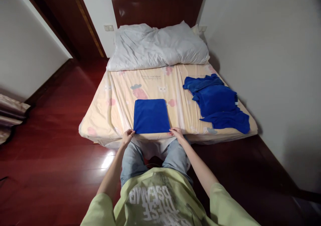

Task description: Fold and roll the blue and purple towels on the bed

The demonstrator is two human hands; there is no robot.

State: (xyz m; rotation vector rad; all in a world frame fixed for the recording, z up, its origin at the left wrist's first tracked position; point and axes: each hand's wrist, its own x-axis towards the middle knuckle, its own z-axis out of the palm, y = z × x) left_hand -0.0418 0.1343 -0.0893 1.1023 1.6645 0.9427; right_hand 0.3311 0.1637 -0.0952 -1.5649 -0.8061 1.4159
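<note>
A folded blue cloth (150, 115) lies flat as a neat rectangle on the bed (117, 99), close to its near edge. My left hand (127, 136) pinches the cloth's near left corner with curled fingers. My right hand (177, 133) grips the near right corner the same way. Both forearms reach forward over my knees in light jeans. A heap of several unfolded blue cloths (217, 103) sits on the right side of the bed, apart from my hands.
A rumpled white duvet and pillow (157, 45) lie at the head of the bed, under a dark wooden headboard (156, 7). White wall runs along the bed's right. Red wooden floor (50, 152) spreads to the left; folded fabric (10, 115) lies at the far left.
</note>
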